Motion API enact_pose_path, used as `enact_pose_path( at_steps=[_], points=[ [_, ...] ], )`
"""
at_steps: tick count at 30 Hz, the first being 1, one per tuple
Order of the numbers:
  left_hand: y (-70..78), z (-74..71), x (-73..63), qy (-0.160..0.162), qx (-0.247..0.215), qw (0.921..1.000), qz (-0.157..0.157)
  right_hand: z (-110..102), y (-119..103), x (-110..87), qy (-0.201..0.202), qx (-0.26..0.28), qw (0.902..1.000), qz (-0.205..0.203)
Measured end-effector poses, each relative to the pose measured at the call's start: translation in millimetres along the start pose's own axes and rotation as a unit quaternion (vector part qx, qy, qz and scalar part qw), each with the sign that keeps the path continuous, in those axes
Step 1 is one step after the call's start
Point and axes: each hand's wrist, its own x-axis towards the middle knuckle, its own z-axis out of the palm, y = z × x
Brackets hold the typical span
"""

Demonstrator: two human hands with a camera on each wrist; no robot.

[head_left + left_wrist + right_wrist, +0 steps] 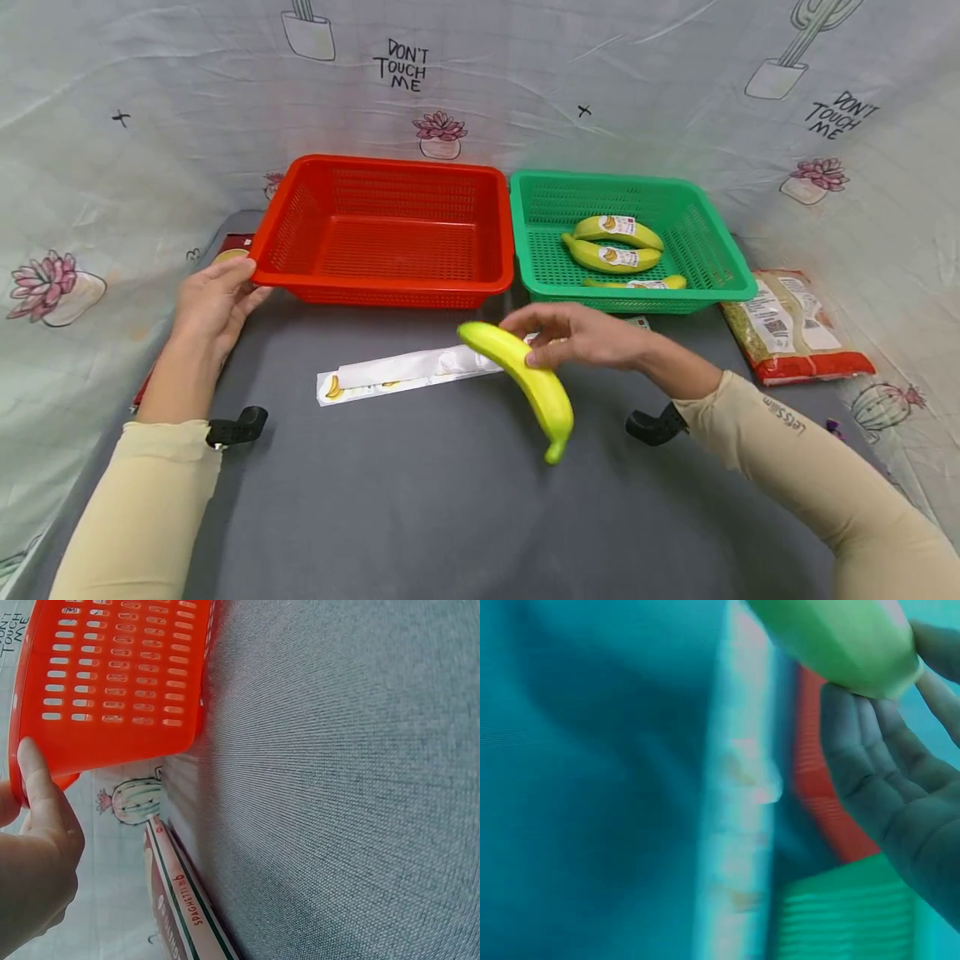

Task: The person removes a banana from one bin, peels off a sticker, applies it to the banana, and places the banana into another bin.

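My right hand pinches a yellow banana between thumb and fingers, in front of the baskets, its green-tipped end pointing down toward me. The same banana shows blurred at the top of the right wrist view. At the left, my left hand grips the front left corner rim of an empty red basket. In the left wrist view its thumb and fingers pinch that rim. Below the baskets lies a white strip of banana stickers, partly hidden behind the banana and right hand.
A green basket beside the red one holds several stickered bananas. Right of it lies a bag of grain with a red band. A spaghetti box lies at the left table edge. A patterned cloth hangs behind.
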Motion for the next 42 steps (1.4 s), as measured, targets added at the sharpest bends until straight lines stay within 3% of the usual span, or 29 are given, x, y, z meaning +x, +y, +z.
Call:
enact_pose_path(
  at_steps=[4,7,14,23,25,27,29,31,33,35,37,38,39,42],
  points=[
    [2.2,-3.5,-0.1,0.007,-0.018,0.9998,-0.001,17.9,38.5,-5.0,-0.044,-0.042,0.998,0.019],
    [3.6,-4.2,-1.1,0.007,-0.02,0.9998,0.002,23.1,54.8,-5.9,-0.064,-0.05,0.9965,0.017],
    [3.7,-4.9,-0.9,0.006,-0.019,0.9998,0.005,24.5,54.5,-5.0,-0.062,-0.069,0.9956,0.015],
    [7.3,2.8,-0.7,-0.005,0.022,0.9996,0.016,25.1,58.3,-8.5,-0.049,-0.073,0.9961,0.008],
    [8.7,7.3,-3.5,0.013,0.053,0.9981,0.029,25.4,59.7,-9.2,-0.049,-0.072,0.9962,0.005],
    [9.7,15.8,-9.2,0.057,0.082,0.9929,0.065,25.9,61.3,-9.9,-0.047,-0.073,0.9962,0.002],
    [9.1,27.9,-17.4,0.108,0.112,0.9789,0.132,26.6,62.8,-10.5,-0.045,-0.073,0.9963,0.0],
    [7.1,43.3,-27.6,0.144,0.132,0.9582,0.209,27.4,64.7,-11.1,-0.043,-0.074,0.9963,-0.003],
    [2.6,61.0,-41.3,0.133,0.179,0.9308,0.29,28.2,66.4,-12.3,-0.042,-0.074,0.9964,-0.003],
    [-2.8,80.0,-57.5,0.082,0.246,0.9059,0.335,28.8,68.0,-13.5,-0.04,-0.075,0.9963,-0.006],
    [-10.7,98.4,-73.7,0.001,0.328,0.8779,0.349,29.3,69.2,-14.4,-0.038,-0.078,0.9962,-0.01],
    [-15.7,107.2,-81.1,-0.04,0.375,0.8584,0.347,29.6,69.6,-14.4,-0.037,-0.077,0.9962,-0.011],
    [-21.6,115.3,-86.2,-0.082,0.407,0.8449,0.338,29.9,70.0,-14.1,-0.036,-0.077,0.9962,-0.014],
    [-44.6,137.8,-90.5,-0.175,0.47,0.8153,0.29,30.8,71.0,-12.3,-0.034,-0.078,0.9962,-0.019]
  ],
)
